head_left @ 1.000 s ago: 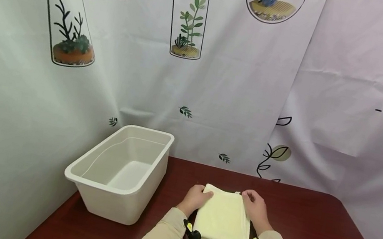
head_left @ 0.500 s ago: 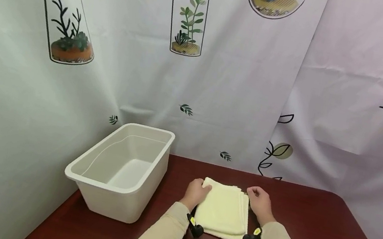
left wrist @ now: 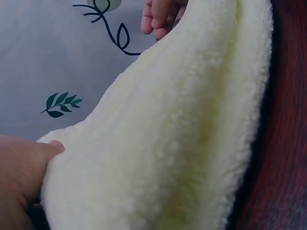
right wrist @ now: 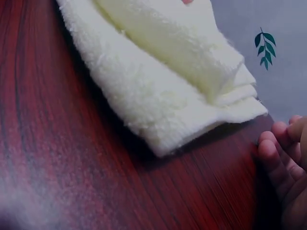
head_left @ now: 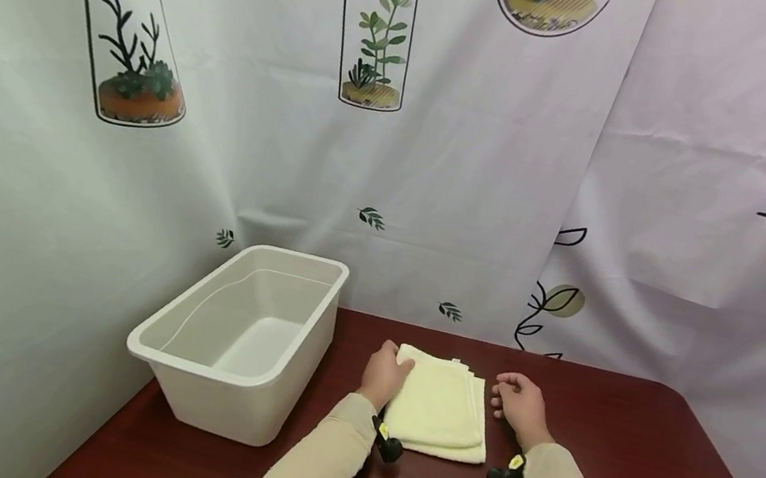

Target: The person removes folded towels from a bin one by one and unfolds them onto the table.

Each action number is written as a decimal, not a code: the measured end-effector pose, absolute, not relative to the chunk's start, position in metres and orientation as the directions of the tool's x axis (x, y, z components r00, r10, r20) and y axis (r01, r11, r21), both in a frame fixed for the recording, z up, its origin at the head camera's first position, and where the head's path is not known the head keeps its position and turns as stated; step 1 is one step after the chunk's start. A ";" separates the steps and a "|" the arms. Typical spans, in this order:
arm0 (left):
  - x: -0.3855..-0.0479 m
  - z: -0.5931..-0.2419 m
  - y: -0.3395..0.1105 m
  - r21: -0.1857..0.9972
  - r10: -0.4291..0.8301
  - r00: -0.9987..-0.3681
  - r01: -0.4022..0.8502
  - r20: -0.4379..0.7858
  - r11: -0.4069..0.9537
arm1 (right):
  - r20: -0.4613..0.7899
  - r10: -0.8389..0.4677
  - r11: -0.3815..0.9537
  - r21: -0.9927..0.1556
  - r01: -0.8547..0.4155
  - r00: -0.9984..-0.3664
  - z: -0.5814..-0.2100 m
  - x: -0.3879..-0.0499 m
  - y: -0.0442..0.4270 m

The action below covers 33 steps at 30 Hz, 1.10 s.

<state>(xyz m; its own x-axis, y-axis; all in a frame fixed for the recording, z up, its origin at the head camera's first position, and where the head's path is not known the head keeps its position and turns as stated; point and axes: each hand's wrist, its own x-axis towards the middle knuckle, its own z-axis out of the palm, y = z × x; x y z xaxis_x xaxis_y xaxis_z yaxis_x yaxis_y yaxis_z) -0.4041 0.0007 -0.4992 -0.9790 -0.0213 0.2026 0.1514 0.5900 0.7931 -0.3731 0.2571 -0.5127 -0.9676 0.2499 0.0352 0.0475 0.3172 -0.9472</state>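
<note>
A pale yellow towel (head_left: 435, 404), folded in layers, lies on the dark red table. The left hand (head_left: 385, 375) pinches its far left corner, thumb on top; in the left wrist view that thumb presses the fluffy towel (left wrist: 158, 139) at its edge. To the right of the towel, apart from it, the right hand (head_left: 520, 407) is held with loosely curled fingers and nothing in them. The right wrist view shows a gap between the layered corner of the towel (right wrist: 158, 86) and the right hand (right wrist: 290, 158).
A deep cream-coloured tub (head_left: 289, 367) stands to the left on the table (head_left: 585, 442). Behind the table hangs a white curtain (head_left: 465, 202) printed with plants and jars. Each wrist carries a small black device on a strap.
The towel and left hand have shifted left and away from the wearer. The right hand has let go of the towel's far right corner and now stands apart from it.
</note>
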 end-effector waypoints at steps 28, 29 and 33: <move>-0.343 -0.493 0.021 0.327 0.436 -0.900 0.413 0.002 0.850 | 0.234 -0.061 0.701 -0.682 -0.209 -0.970 -0.499 -0.340 0.223; -0.343 -0.495 0.021 0.310 0.435 -0.900 0.413 -0.003 0.857 | 0.246 -0.089 0.710 -0.664 -0.235 -0.965 -0.500 -0.339 0.220; -0.340 -0.498 0.023 0.249 0.436 -0.900 0.421 -0.008 0.872 | 0.269 -0.199 0.753 -0.574 -0.323 -0.942 -0.502 -0.338 0.208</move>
<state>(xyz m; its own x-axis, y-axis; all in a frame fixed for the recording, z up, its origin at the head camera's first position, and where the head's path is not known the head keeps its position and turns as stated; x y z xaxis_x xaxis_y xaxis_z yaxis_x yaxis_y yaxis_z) -0.3402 0.0227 -0.4979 -0.8999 0.4360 -0.0079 0.4205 0.8724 0.2493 -0.3378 0.2075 -0.5022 -0.9422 -0.1992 0.2692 -0.3231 0.7526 -0.5738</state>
